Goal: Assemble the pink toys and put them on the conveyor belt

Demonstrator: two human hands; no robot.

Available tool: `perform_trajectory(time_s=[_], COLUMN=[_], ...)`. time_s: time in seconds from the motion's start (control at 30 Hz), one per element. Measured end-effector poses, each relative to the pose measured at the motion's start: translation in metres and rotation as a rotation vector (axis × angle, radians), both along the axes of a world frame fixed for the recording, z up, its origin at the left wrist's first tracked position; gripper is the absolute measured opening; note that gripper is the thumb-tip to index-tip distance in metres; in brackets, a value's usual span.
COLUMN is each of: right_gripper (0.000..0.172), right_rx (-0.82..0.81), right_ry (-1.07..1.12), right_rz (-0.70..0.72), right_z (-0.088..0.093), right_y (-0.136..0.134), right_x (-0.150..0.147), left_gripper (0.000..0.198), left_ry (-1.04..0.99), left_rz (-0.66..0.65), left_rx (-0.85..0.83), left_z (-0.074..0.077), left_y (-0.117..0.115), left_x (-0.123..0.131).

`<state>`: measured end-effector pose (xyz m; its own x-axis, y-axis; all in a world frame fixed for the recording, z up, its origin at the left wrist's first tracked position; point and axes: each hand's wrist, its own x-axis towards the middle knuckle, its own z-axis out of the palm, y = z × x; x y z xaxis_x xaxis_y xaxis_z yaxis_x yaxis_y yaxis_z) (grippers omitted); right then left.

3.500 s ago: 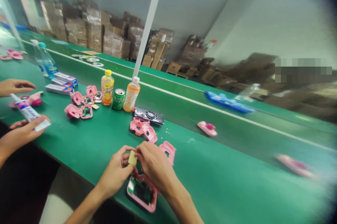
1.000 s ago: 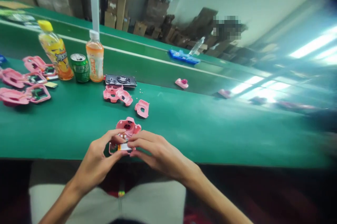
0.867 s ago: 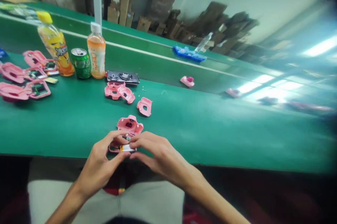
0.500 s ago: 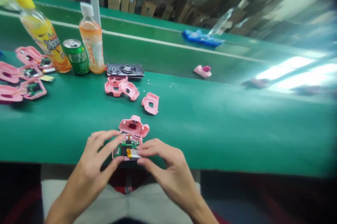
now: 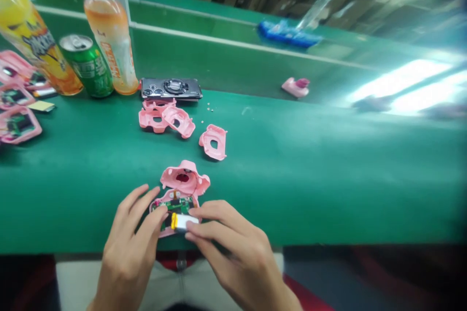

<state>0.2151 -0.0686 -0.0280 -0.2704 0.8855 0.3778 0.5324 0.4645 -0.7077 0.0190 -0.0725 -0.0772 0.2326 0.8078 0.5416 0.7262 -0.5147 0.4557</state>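
An opened pink toy-camera shell (image 5: 184,182) lies at the near edge of the green table (image 5: 292,179), its lower half showing a green circuit board (image 5: 175,205). A small silver battery (image 5: 184,222) with a yellow end rests on that board. My right hand (image 5: 233,257) pinches the battery between thumb and forefinger. My left hand (image 5: 127,247) steadies the shell's left side, its thumb pressed against the battery's yellow end.
Loose pink shell halves (image 5: 166,117) and another (image 5: 214,141) lie beyond. Behind them rest a dark phone (image 5: 171,88), an orange drink bottle (image 5: 109,28), a green can (image 5: 87,65) and a yellow bottle (image 5: 32,43). More pink assemblies (image 5: 16,123) sit far left. One pink toy (image 5: 296,87) rides the conveyor belt.
The view has tipped down and moved closer. My hands have gone from holding the shell shut over the battery to pressing the exposed battery onto the board. A neighbour's hands have left view.
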Motion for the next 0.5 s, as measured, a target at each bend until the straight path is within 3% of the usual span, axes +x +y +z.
perform_trajectory(time_s=[0.5], right_gripper=[0.021], right_rx=[0.002], right_ry=[-0.138], right_rz=[0.039], right_z=[-0.003], right_y=[0.007], right_x=[-0.011], left_gripper=[0.020], left_ry=[-0.102], left_rz=[-0.033], left_rx=[0.007], left_z=[0.005], left_y=[0.005], left_x=[0.004])
